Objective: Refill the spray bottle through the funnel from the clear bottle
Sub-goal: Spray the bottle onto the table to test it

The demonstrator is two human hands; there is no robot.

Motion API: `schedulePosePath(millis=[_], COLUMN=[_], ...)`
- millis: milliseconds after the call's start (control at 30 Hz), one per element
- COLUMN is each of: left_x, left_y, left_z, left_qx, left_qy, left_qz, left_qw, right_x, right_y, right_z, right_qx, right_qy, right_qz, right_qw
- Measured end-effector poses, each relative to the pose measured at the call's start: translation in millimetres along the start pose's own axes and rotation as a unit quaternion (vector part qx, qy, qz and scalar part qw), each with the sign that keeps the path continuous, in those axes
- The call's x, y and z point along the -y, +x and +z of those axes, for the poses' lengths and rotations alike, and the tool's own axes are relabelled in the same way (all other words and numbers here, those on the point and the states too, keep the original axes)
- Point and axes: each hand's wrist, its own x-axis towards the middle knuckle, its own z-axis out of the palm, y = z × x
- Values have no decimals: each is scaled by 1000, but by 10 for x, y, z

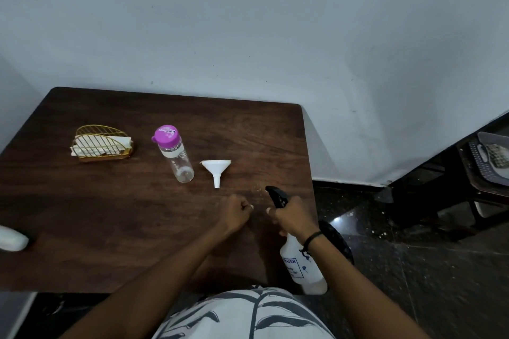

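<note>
A white spray bottle with a black trigger head stands at the table's near right edge. My right hand grips its neck just below the trigger. Left of it, my left hand rests on the table as a closed fist with nothing in it. A white funnel lies on the table beyond my hands, spout pointing toward me. A clear bottle with a purple cap stands to the left of the funnel, cap on.
A gold wire napkin holder with white napkins stands at the far left of the dark wooden table. A white object pokes in at the left edge. A dark chair stands on the floor to the right.
</note>
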Motion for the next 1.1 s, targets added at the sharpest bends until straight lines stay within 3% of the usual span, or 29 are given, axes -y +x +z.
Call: schedulePosePath(millis=[133,333,567,1100], left_x=[29,72,107,-17], left_y=[35,29,33,-19], left_z=[-6,-36,-89,-190], left_qx=[-4,-29,-43,-47], left_qy=[2,-10,-28,-20], left_qz=[2,16,31,28], left_qw=[1000,999,998,998], right_x=[41,125,313,327], right_y=[37,161,439,1013], right_z=[-57,-248,-409,-398], right_qx=[-2,-61,-125,-90], right_qy=[8,59,132,144], right_qz=[-25,-141,-211,-200], right_qw=[1000,986,960,965])
